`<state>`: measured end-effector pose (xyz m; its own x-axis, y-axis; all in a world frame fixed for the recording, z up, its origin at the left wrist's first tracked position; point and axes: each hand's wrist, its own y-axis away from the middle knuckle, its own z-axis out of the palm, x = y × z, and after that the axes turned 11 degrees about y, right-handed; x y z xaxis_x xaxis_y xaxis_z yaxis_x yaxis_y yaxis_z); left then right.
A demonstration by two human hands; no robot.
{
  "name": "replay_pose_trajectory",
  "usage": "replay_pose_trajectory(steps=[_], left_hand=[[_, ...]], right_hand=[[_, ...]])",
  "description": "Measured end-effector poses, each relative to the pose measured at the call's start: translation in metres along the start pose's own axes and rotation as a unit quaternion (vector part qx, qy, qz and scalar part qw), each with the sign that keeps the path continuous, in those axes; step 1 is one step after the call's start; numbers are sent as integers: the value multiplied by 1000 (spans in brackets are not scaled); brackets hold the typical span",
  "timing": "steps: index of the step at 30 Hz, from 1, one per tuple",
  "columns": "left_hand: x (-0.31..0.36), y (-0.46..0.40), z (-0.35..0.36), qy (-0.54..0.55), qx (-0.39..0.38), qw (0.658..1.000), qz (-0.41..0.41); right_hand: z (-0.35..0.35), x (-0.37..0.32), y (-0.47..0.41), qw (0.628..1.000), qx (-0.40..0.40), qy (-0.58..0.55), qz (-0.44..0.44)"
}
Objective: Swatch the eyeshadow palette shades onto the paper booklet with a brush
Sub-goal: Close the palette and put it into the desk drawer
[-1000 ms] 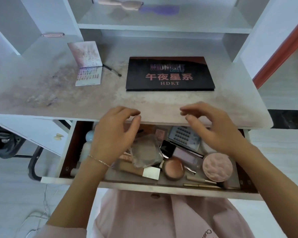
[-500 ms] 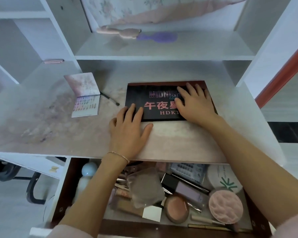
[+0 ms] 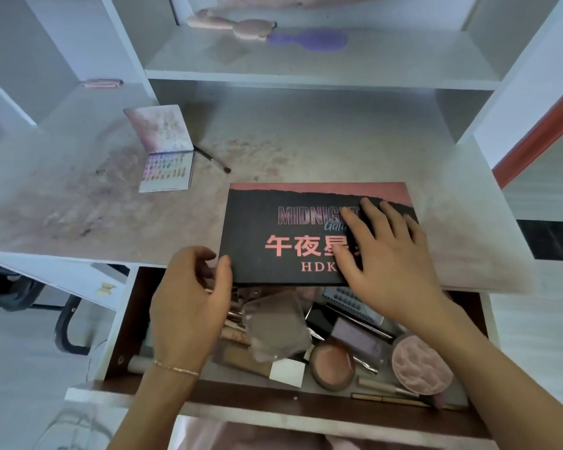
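A view looking down from a person's head onto a pale, makeup-stained desk (image 3: 78, 203) with white shelves behind it and an open drawer (image 3: 121, 323) below its near edge.

At the far left of the desk, a small paper booklet (image 3: 166, 157) lies open, its upper page propped up and tilted back, its lower page flat and showing rows of small coloured swatches. Just to the right of the booklet, a thin dark brush (image 3: 212, 160) lies on the desk, angled, with its tip pointing right and toward the viewer.

Nearer the viewer, the left hand (image 3: 189, 306) sits at the desk's near edge, over the drawer. Its fingers are curled and its thumb touches the near-left corner of the eyeshadow palette (image 3: 286, 235); whether the fingers actually grasp that corner cannot be made out. A thin bracelet (image 3: 175, 369) circles the wrist.

The palette is a large, closed, black case with pink lettering, lying flat in the middle of the desk with its near edge at the desk's near edge. The right hand (image 3: 387, 254) rests flat on the right part of the lid, fingers straight and spread.

Below, the open drawer holds crowded cosmetics, including a round blush compact (image 3: 332, 365) and, to its right, a pink powder puff (image 3: 421, 365).

On the far shelf lie a pink brush (image 3: 238, 26) and a purple hairbrush (image 3: 309, 39).
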<state>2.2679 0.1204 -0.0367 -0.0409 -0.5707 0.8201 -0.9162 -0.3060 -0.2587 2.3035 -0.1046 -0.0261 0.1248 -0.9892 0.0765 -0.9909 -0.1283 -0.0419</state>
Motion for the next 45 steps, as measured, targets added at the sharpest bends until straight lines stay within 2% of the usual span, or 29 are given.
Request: replay_pose_trajectory(steps=[3,7,12,14,16,19,29,35,38,41,45], left_hand=[[-6,8,-7,-4,-17,997,-74],[-5,11,-8,49,-43,990,-121],[-6,14,-14,111,-88,977,-160],[-10,15,-22,151,-117,963,-189],[-14,12,-29,221,-144,935,-236],[-16,4,-33,247,-177,913,-274],[-24,18,-58,179,-191,940,-218],[-44,25,-70,152,-173,938,-259],[-56,18,-62,123,-150,942,-275],[-65,6,-48,79,-133,955,-255],[-76,-7,-28,57,-148,954,-255]], right_hand=[[-9,-1,5,999,42,-30,-3],[-19,3,-28,992,73,-99,16],[-9,-4,-49,997,29,-67,-23],[-6,-8,-39,996,45,-66,-28],[-5,-12,-24,995,51,-71,-38],[-9,-19,-4,993,52,-79,-63],[-14,-59,41,974,13,-129,-188],[0,-88,52,941,-49,-150,-301],[13,-92,51,933,-64,-156,-317],[26,-89,51,932,-89,-158,-314],[41,-78,52,935,-121,-127,-310]])
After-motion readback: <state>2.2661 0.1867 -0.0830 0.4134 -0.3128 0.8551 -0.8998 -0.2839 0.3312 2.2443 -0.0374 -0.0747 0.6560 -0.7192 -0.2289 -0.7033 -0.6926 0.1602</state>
